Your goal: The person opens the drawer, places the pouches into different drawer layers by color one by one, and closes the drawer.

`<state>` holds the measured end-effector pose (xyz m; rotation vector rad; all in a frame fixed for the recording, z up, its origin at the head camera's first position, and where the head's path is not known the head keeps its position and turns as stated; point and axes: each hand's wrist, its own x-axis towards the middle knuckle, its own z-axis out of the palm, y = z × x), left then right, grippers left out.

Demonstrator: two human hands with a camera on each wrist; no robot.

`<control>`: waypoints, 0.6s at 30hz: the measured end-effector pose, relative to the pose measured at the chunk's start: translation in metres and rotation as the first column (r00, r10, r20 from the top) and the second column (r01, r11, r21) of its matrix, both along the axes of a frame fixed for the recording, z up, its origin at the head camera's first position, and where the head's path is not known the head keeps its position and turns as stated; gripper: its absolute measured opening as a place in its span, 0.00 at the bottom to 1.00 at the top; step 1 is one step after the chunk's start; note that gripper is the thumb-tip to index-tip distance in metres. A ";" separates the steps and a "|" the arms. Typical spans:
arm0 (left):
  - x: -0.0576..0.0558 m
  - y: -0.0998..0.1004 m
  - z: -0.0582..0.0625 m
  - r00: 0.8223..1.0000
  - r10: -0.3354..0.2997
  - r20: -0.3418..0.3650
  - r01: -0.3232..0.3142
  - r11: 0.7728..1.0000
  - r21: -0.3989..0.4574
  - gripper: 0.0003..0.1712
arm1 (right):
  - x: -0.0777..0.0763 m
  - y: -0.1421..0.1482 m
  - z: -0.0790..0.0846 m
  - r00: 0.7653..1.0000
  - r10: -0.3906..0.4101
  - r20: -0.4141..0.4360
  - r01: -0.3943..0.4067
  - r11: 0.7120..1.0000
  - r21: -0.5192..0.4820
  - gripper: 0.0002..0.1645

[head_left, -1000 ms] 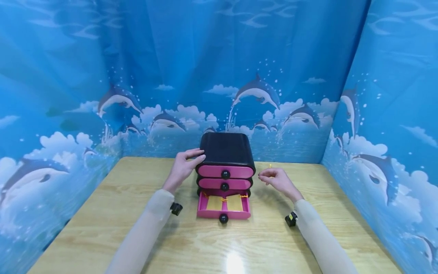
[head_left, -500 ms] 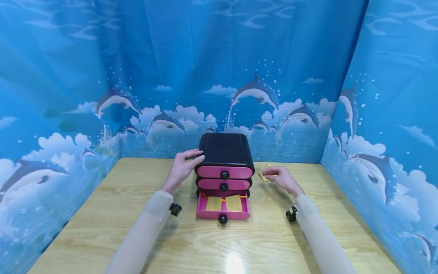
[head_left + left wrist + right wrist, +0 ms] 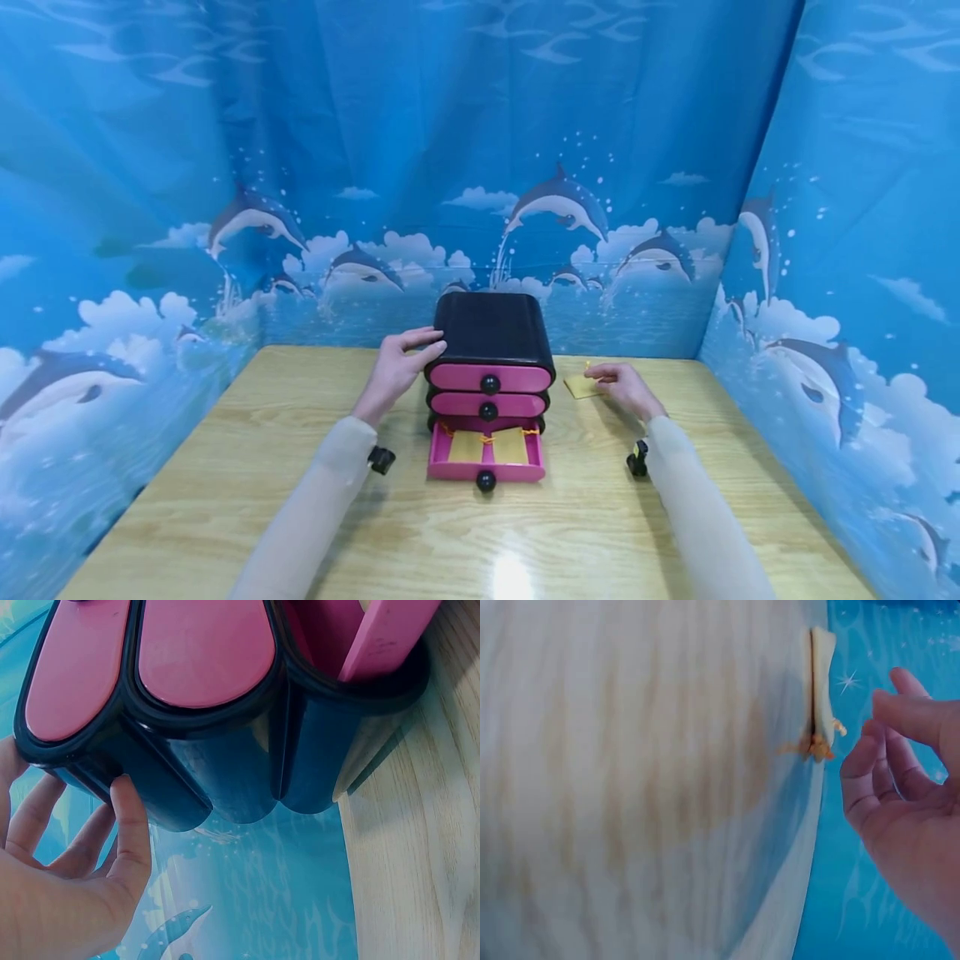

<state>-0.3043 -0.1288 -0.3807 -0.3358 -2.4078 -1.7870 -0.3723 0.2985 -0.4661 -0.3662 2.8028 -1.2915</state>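
Observation:
A black drawer cabinet (image 3: pixel 491 327) with pink drawer fronts stands mid-table, its bottom drawer (image 3: pixel 487 473) pulled out. Two flat yellow pouches (image 3: pixel 510 447) with orange strings lie in that drawer's compartments. My left hand (image 3: pixel 393 373) rests its fingertips against the cabinet's upper left side; the left wrist view has the thumb (image 3: pixel 129 817) touching the side wall. To the cabinet's right, another yellow pouch (image 3: pixel 581 387) with an orange string (image 3: pixel 819 748) lies on the table. Just beside it is my right hand (image 3: pixel 626 390), fingers loosely bent, apart from the pouch and holding nothing.
The wooden table (image 3: pixel 300 500) extends around the cabinet on both sides and in front. A blue dolphin-print curtain (image 3: pixel 390 167) hangs along the back and sides. Black round knobs (image 3: pixel 486 481) stick out from the drawer fronts.
My right hand has moved slightly right, away from the yellow pouch, which now shows on the table with nothing holding it. My left hand has stayed at the cabinet.

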 end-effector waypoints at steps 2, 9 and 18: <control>0.001 -0.002 0.000 1.000 0.004 0.004 -0.004 1.000 -0.005 0.29 | -0.002 0.001 -0.002 1.000 -0.011 0.025 0.011 0.999 0.034 0.19; -0.001 -0.003 0.000 1.000 0.002 -0.007 -0.002 1.000 -0.009 0.29 | -0.005 0.006 -0.005 0.994 -0.051 0.097 0.041 0.993 0.107 0.20; -0.001 -0.003 -0.001 1.000 0.001 -0.001 -0.001 1.000 -0.007 0.29 | -0.005 0.008 -0.007 0.993 -0.042 0.108 0.023 0.985 0.172 0.17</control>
